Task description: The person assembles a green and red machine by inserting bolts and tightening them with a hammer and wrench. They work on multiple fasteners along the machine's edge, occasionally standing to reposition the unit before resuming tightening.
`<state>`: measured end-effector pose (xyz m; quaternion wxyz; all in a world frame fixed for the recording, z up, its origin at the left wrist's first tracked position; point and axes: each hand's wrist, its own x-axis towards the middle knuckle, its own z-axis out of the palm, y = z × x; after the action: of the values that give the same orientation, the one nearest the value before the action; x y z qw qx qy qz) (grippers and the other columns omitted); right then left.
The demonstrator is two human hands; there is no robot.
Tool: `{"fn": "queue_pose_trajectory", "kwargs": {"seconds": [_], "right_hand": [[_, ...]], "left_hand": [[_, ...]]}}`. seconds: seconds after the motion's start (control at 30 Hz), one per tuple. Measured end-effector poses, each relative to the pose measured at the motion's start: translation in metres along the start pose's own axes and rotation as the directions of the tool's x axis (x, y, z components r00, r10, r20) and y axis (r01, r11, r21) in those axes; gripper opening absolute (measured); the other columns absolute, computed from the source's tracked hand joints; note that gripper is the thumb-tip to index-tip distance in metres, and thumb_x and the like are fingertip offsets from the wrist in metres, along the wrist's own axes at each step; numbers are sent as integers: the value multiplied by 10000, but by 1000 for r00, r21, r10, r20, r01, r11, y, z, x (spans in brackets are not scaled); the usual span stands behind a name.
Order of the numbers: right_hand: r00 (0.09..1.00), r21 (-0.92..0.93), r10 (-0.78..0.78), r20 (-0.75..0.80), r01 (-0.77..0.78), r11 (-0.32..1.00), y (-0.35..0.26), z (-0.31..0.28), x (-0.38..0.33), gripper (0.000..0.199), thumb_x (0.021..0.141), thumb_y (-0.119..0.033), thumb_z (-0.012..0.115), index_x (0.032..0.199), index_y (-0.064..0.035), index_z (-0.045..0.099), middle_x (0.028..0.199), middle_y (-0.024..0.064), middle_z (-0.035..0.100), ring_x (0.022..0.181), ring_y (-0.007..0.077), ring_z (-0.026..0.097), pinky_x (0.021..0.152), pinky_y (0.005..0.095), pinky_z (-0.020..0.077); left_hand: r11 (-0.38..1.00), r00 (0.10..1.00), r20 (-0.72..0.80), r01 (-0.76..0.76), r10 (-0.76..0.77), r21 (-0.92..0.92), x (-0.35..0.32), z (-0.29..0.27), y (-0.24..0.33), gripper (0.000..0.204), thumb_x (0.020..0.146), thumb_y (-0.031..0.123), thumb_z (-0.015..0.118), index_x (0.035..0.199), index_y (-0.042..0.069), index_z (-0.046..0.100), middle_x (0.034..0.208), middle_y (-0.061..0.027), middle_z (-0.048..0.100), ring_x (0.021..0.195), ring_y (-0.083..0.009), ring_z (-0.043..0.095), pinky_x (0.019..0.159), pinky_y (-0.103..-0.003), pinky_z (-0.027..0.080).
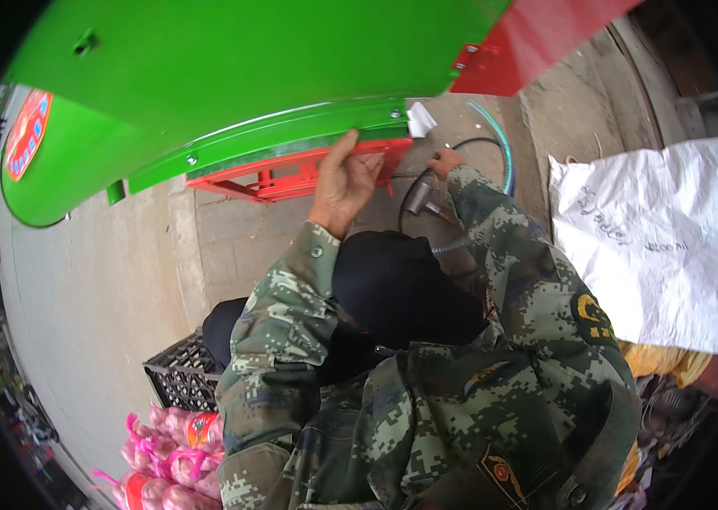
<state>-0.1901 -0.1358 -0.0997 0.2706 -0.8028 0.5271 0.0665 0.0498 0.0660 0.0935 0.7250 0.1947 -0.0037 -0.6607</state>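
Observation:
A large green sheet-metal machine body (274,68) fills the top of the view, with bolts along its lower flange (291,123). Under that flange runs a red metal frame (270,183). My left hand (346,180) grips the frame's edge, its thumb up against the green flange and its fingers curled at the red metal. Farther right, my right hand (446,161) is closed beside a thin black hose (414,183); what its fingers hold is too small to make out. Just below it lies a grey metal tool (419,197) with a cylindrical head.
A teal hose (503,140) curves over the paving at right. A white woven sack (648,238) lies beyond my right arm. At lower left are a black plastic crate (185,374) and pink net bags (172,455). A red panel (529,47) juts out at the upper right.

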Motion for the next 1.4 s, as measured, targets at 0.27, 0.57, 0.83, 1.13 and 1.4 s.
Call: {"fn": "queue_pose_trajectory", "kwargs": {"seconds": [0.27,0.57,0.83,1.13,1.4], "right_hand": [[992,254,-117,48,101,962,-24,-4,56,286,887,-277,645,858,2,698,746,122,702,621,197,666,573,350,510],[1000,195,-22,4,21,981,-12,-59,38,239,903,-235,647,871,0,671,742,106,677,613,178,632,559,323,484],[986,323,0,-166,54,945,-47,-156,-34,199,918,-197,649,884,-1,648,738,92,654,606,161,601,546,300,461],[905,479,24,-424,202,854,-210,-200,-170,119,898,-105,674,922,-3,617,738,49,622,612,131,581,527,273,438],[893,477,119,-433,116,871,-242,-168,-165,225,924,-164,716,1009,44,701,887,32,684,768,79,565,687,232,439]], "left_hand": [[998,997,58,-55,56,-29,-5,-2,-2,303,925,139,641,1200,16,606,1190,-103,681,1124,-242,642,1044,-405,449],[998,974,219,-63,65,-16,-30,-6,-12,429,909,200,681,1292,28,590,1256,-103,638,1157,-219,595,1052,-392,416],[995,954,283,88,-97,43,-26,-17,8,528,894,161,700,1371,33,512,1343,-104,575,1281,-216,494,1119,-400,332],[995,955,290,80,-60,-60,-17,-11,22,537,796,83,744,1297,28,559,1259,-110,593,1203,-230,541,1046,-427,429],[966,960,257,166,-112,-199,-12,-8,21,460,805,13,673,1246,-10,547,1155,-118,606,1046,-215,620,868,-370,545]]}}
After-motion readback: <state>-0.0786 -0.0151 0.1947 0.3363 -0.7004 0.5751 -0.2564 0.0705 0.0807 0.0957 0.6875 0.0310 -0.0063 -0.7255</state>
